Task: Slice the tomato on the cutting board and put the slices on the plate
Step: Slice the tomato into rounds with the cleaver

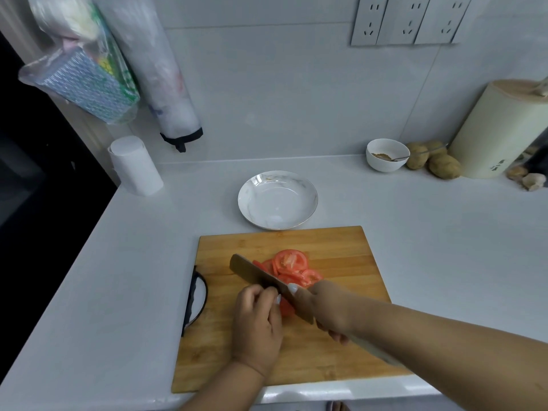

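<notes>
Several red tomato slices (292,266) lie fanned on the wooden cutting board (335,253). A remaining tomato piece (285,308) sits below them, mostly hidden. My left hand (257,318) holds that piece with curled fingers. My right hand (323,310) grips the handle of a broad knife (258,275), whose blade stands against the piece beside my left fingertips. Behind the board the white plate (308,200) sits with nothing on it.
A white paper roll (135,166) stands at the back left. A small white bowl with a spoon (385,155), potatoes (439,164) and a cream canister (498,129) stand at the back right. The board overhangs the counter's front edge (326,394).
</notes>
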{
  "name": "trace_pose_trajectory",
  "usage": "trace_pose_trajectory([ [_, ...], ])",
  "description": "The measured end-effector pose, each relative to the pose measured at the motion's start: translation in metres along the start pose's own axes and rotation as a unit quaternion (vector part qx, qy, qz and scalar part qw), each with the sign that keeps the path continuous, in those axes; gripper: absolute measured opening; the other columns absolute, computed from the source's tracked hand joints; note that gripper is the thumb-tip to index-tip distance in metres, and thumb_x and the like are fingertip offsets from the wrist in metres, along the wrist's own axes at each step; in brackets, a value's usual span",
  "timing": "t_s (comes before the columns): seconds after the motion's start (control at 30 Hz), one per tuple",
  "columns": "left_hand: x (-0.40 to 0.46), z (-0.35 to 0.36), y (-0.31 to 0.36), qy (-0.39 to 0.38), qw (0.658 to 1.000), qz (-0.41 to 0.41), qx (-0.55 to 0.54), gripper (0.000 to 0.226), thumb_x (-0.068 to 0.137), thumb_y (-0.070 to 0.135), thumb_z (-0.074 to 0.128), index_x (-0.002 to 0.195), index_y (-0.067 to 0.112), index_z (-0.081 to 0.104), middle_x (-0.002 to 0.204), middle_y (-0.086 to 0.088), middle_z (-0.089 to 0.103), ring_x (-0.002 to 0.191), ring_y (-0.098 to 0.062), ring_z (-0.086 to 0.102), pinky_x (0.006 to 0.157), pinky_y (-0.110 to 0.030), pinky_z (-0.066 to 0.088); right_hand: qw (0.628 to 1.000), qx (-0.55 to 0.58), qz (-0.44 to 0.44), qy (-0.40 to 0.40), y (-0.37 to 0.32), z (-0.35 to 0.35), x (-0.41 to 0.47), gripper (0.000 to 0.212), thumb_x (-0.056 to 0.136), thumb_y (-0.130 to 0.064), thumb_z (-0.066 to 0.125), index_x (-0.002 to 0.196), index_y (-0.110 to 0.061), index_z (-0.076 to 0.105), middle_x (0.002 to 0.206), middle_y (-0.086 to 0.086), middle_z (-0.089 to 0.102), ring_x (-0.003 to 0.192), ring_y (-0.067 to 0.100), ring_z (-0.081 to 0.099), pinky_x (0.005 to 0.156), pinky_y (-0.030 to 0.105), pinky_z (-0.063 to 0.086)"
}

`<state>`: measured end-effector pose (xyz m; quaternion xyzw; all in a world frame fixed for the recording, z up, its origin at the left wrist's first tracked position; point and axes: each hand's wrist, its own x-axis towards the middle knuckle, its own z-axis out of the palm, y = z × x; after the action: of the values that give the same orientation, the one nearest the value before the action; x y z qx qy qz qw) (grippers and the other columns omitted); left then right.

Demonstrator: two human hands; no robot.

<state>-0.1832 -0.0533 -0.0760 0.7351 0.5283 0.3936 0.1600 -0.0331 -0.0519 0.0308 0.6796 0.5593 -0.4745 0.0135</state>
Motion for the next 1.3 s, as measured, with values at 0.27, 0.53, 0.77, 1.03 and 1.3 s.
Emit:
trace_pose_trajectory([
  [0.27, 0.000, 0.001, -0.001, 0.009, 1.000, -0.019, -0.009, 0.021, 0.089, 0.029, 0.043, 0.095, 0.021, 0.061, 0.092, 0.000, 0.054, 0.082, -0.012, 0.051, 0.067, -0.023, 0.047, 0.998, 0.029, -0.050, 0.020, 0.008, 0.010, 0.002, 0.046, 0.098, -0.058, 0.027, 0.090, -0.019, 0.049, 0.066, 0.005, 0.057, 0.050, 0.016, 0.055, 0.052, 0.030, 0.052],
  [0.53, -0.002, -0.002, 0.001, 0.002, 1.000, -0.011, -0.017, 0.022, 0.090, 0.031, 0.042, 0.095, 0.022, 0.061, 0.093, 0.002, 0.052, 0.083, -0.011, 0.051, 0.068, -0.018, 0.045, 0.998, 0.054, -0.031, -0.008, 0.005, 0.010, 0.001, 0.048, 0.098, -0.060, 0.024, 0.079, -0.021, 0.046, 0.060, 0.004, 0.053, 0.044, 0.015, 0.050, 0.047, 0.025, 0.046],
  [0.77, -0.010, -0.005, 0.002, -0.017, 0.999, 0.027, -0.028, 0.019, 0.090, 0.026, 0.045, 0.103, 0.022, 0.058, 0.099, 0.002, 0.055, 0.091, -0.003, 0.047, 0.080, -0.011, 0.039, 0.995, 0.102, -0.010, -0.019, 0.005, 0.002, 0.001, 0.057, 0.098, -0.059, 0.027, 0.100, -0.008, 0.053, 0.062, 0.004, 0.049, 0.042, 0.013, 0.044, 0.044, 0.024, 0.042],
  [1.03, -0.012, -0.002, -0.005, -0.012, 0.999, 0.044, -0.004, 0.019, 0.087, 0.019, 0.048, 0.101, 0.018, 0.061, 0.097, 0.000, 0.057, 0.090, -0.009, 0.050, 0.079, -0.016, 0.041, 0.995, 0.094, -0.005, -0.026, 0.001, 0.000, 0.003, 0.062, 0.098, -0.058, 0.026, 0.114, -0.005, 0.053, 0.061, 0.005, 0.048, 0.041, 0.014, 0.043, 0.042, 0.023, 0.041],
  [1.3, -0.011, -0.002, -0.004, -0.029, 0.999, 0.022, 0.013, 0.024, 0.089, 0.023, 0.044, 0.101, 0.015, 0.063, 0.093, -0.004, 0.059, 0.085, -0.015, 0.054, 0.071, -0.023, 0.047, 0.996, 0.080, -0.002, -0.029, -0.003, -0.003, -0.001, 0.055, 0.099, -0.057, 0.026, 0.096, -0.009, 0.052, 0.062, 0.005, 0.048, 0.041, 0.014, 0.043, 0.041, 0.022, 0.042],
])
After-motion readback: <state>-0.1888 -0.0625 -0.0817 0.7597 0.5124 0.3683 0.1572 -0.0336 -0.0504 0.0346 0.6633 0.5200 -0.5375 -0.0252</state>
